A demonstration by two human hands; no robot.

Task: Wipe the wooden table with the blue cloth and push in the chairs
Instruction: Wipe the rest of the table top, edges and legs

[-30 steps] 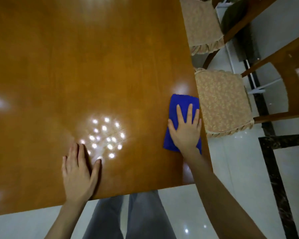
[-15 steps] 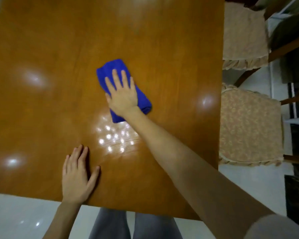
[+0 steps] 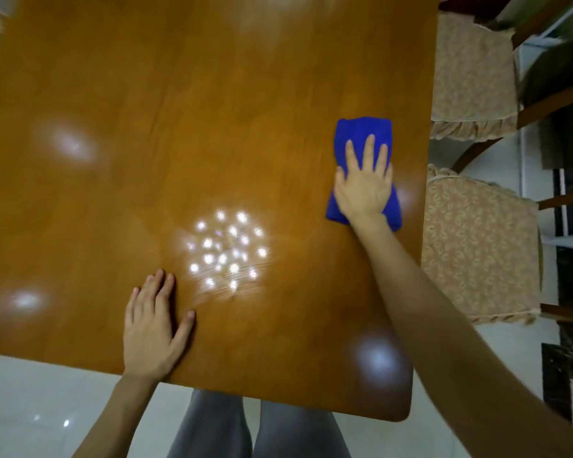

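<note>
Here the right grip (image 3: 361, 190) presses flat-fingered on the blue cloth (image 3: 361, 130).

There was one glossy orange-brown wooden counter (image 3: 212, 127) in front of me, and on it one folded blue cloth (image 3: 361, 133). I counted two wooden chairs with beige patterned seat cushions along its right side: the nearer chair (image 3: 477, 246) and the farther chair (image 3: 470, 74). Two hands of mine were in view, my left hand (image 3: 149, 332) and my right hand (image 3: 363, 190). Two grey-trousered legs (image 3: 212, 428) showed below the counter's near edge.
</note>
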